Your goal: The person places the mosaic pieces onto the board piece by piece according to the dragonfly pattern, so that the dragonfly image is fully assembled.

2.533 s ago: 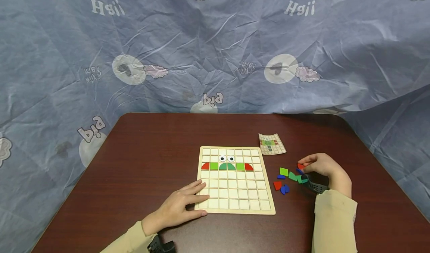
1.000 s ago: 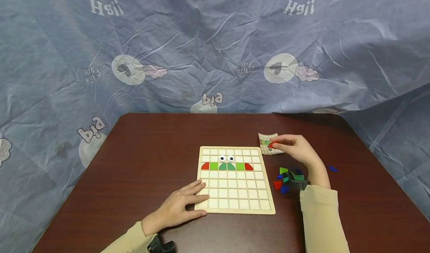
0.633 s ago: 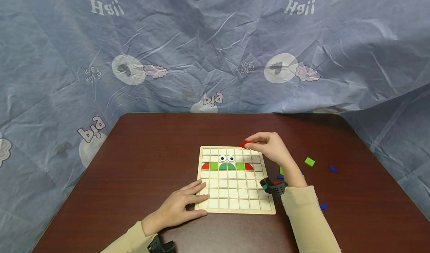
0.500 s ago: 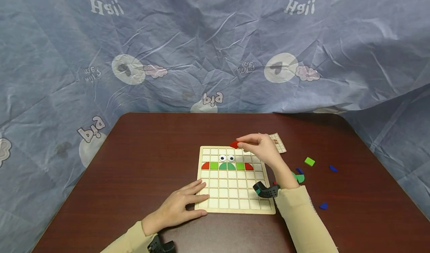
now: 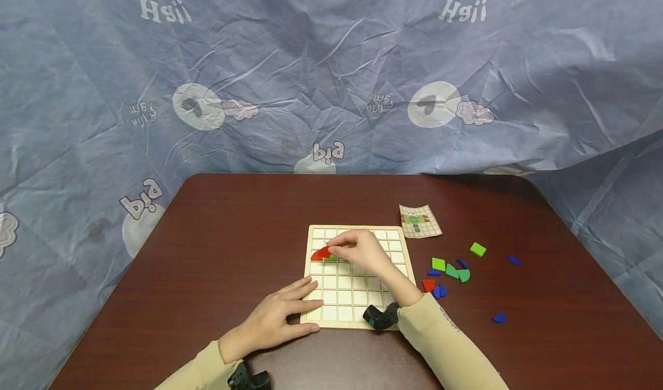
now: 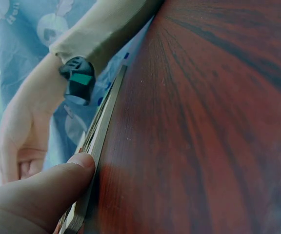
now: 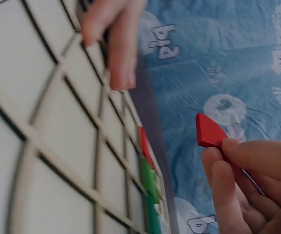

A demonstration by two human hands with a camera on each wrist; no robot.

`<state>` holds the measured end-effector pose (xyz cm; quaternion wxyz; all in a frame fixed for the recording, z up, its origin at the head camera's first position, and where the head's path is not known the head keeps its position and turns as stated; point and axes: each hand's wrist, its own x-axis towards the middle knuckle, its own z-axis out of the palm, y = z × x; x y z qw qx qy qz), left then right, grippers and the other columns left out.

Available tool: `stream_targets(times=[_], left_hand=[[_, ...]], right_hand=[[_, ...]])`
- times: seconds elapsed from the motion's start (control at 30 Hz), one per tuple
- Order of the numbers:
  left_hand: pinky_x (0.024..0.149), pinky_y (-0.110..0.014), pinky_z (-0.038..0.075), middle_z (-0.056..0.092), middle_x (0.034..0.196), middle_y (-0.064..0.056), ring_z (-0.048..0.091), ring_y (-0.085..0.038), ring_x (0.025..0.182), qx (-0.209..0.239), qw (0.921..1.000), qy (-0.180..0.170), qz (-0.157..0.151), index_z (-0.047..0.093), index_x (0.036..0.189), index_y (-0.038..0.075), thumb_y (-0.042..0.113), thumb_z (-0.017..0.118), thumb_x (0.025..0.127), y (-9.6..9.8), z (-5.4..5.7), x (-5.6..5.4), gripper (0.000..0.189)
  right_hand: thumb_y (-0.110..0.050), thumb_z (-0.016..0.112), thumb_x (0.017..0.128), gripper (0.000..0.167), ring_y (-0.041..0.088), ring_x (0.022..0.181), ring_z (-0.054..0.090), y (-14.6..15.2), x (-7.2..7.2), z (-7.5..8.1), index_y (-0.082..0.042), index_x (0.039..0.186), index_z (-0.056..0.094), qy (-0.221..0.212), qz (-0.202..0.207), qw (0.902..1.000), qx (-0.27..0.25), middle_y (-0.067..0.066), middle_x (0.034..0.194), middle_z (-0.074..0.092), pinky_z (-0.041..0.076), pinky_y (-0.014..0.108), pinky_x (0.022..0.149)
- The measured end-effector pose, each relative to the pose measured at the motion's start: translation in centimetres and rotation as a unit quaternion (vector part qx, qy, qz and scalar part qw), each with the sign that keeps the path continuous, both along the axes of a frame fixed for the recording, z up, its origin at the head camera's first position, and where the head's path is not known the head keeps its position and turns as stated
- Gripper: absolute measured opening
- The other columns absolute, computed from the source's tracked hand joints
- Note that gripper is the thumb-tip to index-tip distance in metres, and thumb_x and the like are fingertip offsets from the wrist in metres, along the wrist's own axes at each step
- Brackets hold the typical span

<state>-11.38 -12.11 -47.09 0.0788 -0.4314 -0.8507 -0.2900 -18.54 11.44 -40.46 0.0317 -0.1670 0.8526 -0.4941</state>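
My right hand (image 5: 365,252) pinches a red quarter-circle tile (image 7: 210,131) between thumb and fingertips. In the head view it hangs over the upper left of the wooden grid board (image 5: 344,298); the right wrist view shows it raised off the surface. Just left of it, a red tile (image 5: 315,257) lies in a cell, with a light green tile (image 5: 330,258) alongside. The hand hides the row's other tiles and the eye pieces. My left hand (image 5: 279,315) rests at the board's lower left edge with fingers spread on it; its thumb (image 6: 65,187) touches the board's side.
A creased pattern card (image 5: 427,229) lies beyond the board's upper right corner. Right of the board are loose tiles: green squares (image 5: 438,264), a red piece (image 5: 428,285) and several blue pieces (image 5: 499,318). A patterned blue cloth (image 5: 331,91) hangs behind the table.
My right hand has carried the red tile from the loose pieces, past the card, leftward over the board. Tiles its arm covered now show. The left hand has stayed put.
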Motion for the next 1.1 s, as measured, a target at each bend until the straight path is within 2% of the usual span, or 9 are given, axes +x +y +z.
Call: stream_targets(times=[0.1, 0.2, 0.33, 0.6, 0.87, 1.1], left_hand=[[0.098, -0.043, 0.042, 0.050, 0.137, -0.010, 0.040, -0.025, 0.131, -0.001, 1.0000, 0.002, 0.000, 0.066, 0.121, 0.018, 0.044, 0.065, 0.086, 0.0, 0.0, 0.0, 0.043], [0.098, -0.043, 0.042, 0.050, 0.137, -0.010, 0.040, -0.025, 0.131, -0.001, 1.0000, 0.005, -0.001, 0.067, 0.120, 0.018, 0.044, 0.065, 0.087, 0.0, 0.1, 0.0, 0.043], [0.098, -0.043, 0.042, 0.050, 0.137, -0.010, 0.040, -0.025, 0.131, 0.000, 1.0000, 0.007, -0.003, 0.067, 0.120, 0.017, 0.043, 0.065, 0.087, 0.0, 0.1, 0.0, 0.043], [0.098, -0.042, 0.043, 0.050, 0.137, -0.010, 0.041, -0.024, 0.131, 0.000, 1.0000, 0.009, -0.001, 0.067, 0.120, 0.018, 0.044, 0.064, 0.087, 0.0, 0.1, 0.0, 0.042], [0.098, -0.043, 0.042, 0.050, 0.137, -0.010, 0.040, -0.024, 0.131, 0.002, 1.0000, 0.003, -0.001, 0.067, 0.121, 0.019, 0.043, 0.065, 0.087, 0.0, 0.1, 0.0, 0.042], [0.098, -0.043, 0.042, 0.051, 0.136, -0.011, 0.042, -0.026, 0.130, 0.003, 1.0000, 0.007, -0.002, 0.067, 0.120, 0.018, 0.042, 0.066, 0.086, 0.0, 0.1, 0.0, 0.042]], right_hand=[[-0.018, 0.073, 0.083, 0.010, 0.007, 0.069, 0.063, -0.7, 0.2, -0.7, -0.013, 0.090, 0.077, 0.009, -0.006, 0.9988, 0.047, -0.005, 0.084, 0.071, 0.050, 0.027, 0.062], [-0.019, 0.073, 0.082, 0.008, 0.004, 0.071, 0.060, -1.1, 0.2, -1.3, -0.016, 0.088, 0.077, 0.016, -0.006, 0.9972, 0.073, -0.007, 0.086, 0.071, 0.048, 0.026, 0.063], [-0.019, 0.072, 0.084, 0.008, 0.004, 0.071, 0.061, -1.3, 0.2, -1.9, -0.018, 0.088, 0.077, 0.015, 0.001, 0.9969, 0.077, -0.007, 0.088, 0.070, 0.049, 0.026, 0.063], [-0.017, 0.071, 0.084, 0.007, 0.003, 0.068, 0.062, -1.7, 0.1, -3.0, -0.014, 0.087, 0.077, 0.015, 0.029, 0.9978, 0.058, -0.007, 0.081, 0.071, 0.050, 0.024, 0.061], [-0.019, 0.072, 0.084, 0.008, 0.008, 0.083, 0.062, -1.9, 0.3, -3.0, -0.018, 0.088, 0.078, 0.065, 0.025, 0.9930, 0.096, -0.010, 0.087, 0.071, 0.048, 0.026, 0.070], [-0.017, 0.071, 0.084, 0.008, 0.009, 0.080, 0.060, -2.1, 0.4, -3.1, -0.017, 0.088, 0.078, 0.092, 0.026, 0.9870, 0.129, -0.008, 0.086, 0.069, 0.046, 0.026, 0.068]])
